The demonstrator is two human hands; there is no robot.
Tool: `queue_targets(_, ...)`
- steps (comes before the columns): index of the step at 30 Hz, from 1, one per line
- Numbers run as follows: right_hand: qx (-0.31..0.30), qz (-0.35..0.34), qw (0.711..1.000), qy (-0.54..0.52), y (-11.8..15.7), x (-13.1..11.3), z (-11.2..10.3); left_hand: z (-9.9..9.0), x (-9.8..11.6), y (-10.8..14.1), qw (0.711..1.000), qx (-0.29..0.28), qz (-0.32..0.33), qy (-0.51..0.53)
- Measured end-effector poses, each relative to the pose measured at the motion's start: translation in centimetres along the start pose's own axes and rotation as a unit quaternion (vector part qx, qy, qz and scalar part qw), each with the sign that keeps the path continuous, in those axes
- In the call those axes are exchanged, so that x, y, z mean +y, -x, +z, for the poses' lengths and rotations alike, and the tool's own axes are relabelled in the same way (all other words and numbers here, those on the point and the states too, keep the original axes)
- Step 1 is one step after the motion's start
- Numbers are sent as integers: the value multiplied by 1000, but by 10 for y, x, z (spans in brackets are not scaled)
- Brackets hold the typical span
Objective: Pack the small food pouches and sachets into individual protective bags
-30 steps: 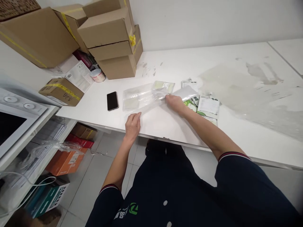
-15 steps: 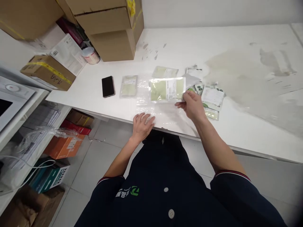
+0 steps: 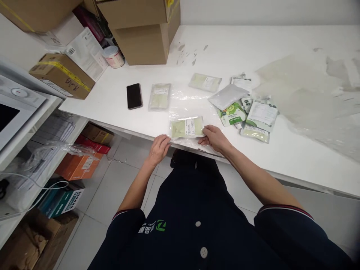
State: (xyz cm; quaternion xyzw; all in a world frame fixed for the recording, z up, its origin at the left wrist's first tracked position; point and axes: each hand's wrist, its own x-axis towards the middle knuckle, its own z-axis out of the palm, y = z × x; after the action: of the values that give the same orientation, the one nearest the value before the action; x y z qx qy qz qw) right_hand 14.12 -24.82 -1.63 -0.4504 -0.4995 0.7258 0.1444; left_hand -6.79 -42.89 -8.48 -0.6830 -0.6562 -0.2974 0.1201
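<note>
A flat pale-green packet [image 3: 187,127] with a white label lies near the table's front edge, over a clear plastic sheet [image 3: 191,101]. My right hand [image 3: 215,138] pinches its right end. At its lower left corner, my left hand [image 3: 159,148] has its fingers closed on the packet's edge. Another green packet [image 3: 159,96] rests to the left, and one more [image 3: 205,82] lies farther back. A grey pouch [image 3: 228,96] overlaps a green-and-white pouch [image 3: 233,114]. Right of it, a white-backed pouch [image 3: 262,114] partly covers another green packet [image 3: 254,133].
On the white table [image 3: 239,45] are a black phone [image 3: 134,96], a tin [image 3: 113,57], cardboard boxes [image 3: 142,45] at the back left and a large translucent plastic sheet [image 3: 303,97] at right. A shelf with boxes [image 3: 81,165] stands at left.
My right hand has brought the green packet down and left, toward the table's front edge. My left hand has closed on its left corner. The camera view has shifted slightly.
</note>
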Motion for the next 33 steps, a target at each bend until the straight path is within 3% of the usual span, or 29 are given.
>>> queue_targets(2, -17, -2, 995, 98, 2, -3, -5, -5, -5, -5, 999, -15, 28, 20)
queue_targets(4, -8, -39, 967, 250, 7, -9, -13, -9, -8, -11, 998, -41, 36, 33)
queue_targets(6, 32, -107, 909, 402, 14, -14, -21, -11, -9, -16, 997, -60, 30, 45)
queue_targets(8, 32, -196, 838, 509, 20, -15, -29, -13, -7, -20, 997, -58, 18, 54)
queue_targets(11, -69, -309, 738, 596, 29, -3, -40, -16, 1, -22, 996, -7, 25, 82)
queue_targets(13, -107, -351, 694, 619, 33, 6, -45, -20, 9, -23, 992, 20, 30, 117)
queue_targets(15, -109, -371, 685, 617, 35, 9, -47, -24, 17, -24, 988, 29, 11, 150)
queue_targets(17, -102, -381, 695, 600, 33, 0, -47, -26, 23, -28, 986, 44, -37, 156)
queue_targets(20, -101, -363, 724, 578, 18, -34, -41, -19, 19, -46, 974, 106, -160, 118)
queue_targets(24, -88, -294, 753, 583, -30, -81, -25, 3, -7, -88, 938, 153, -295, 102)
queue_targets(26, -81, -255, 746, 609, -57, -93, -15, 13, -21, -109, 932, 114, -334, 86)
queue_targets(29, -39, -193, 718, 668, -80, -92, 0, 21, -33, -130, 929, -10, -370, 11)
queue_targets(31, 46, -220, 685, 693, -79, -83, 7, 22, -34, -138, 921, -82, -378, -44)
queue_targets(33, 86, -305, 652, 689, -67, -70, 9, 21, -33, -142, 915, -125, -375, -84)
